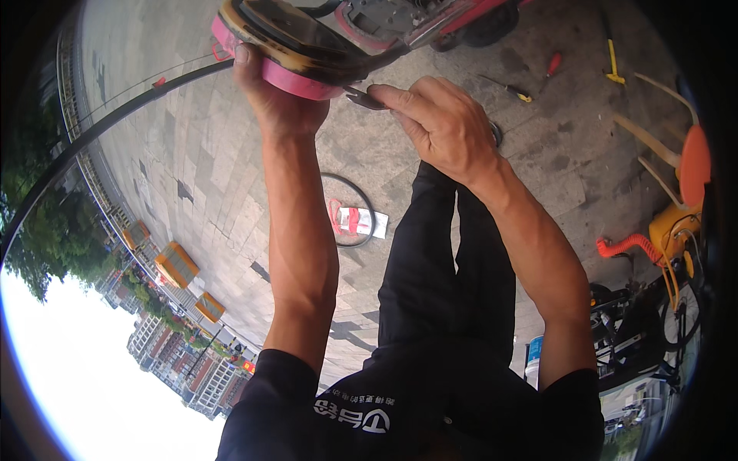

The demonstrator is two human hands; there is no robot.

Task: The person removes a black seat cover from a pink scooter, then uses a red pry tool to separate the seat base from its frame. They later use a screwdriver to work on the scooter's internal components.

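Observation:
My left hand (288, 107) grips the edge of a pink-sided scooter part (296, 81) with a worn yellowish rim and a dark inner face. Its thumb lies on the pink side, and the other fingers are mostly hidden. Close to its right, my right hand (442, 127) is closed, thumb and forefinger pinching a small dark metal piece (364, 98). The tip of that piece lies by the part's lower right corner; I cannot tell its exact kind. Above stands the rest of the pink scooter (430, 31).
A red screwdriver (553, 64), a yellow-and-black screwdriver (519, 94) and a yellow-handled hammer (613, 61) lie on the paving. Below my hands are a black ring (371, 201) and a red-and-white packet (355, 221). An orange stool (694, 165) and orange coiled hose (630, 246) are at right.

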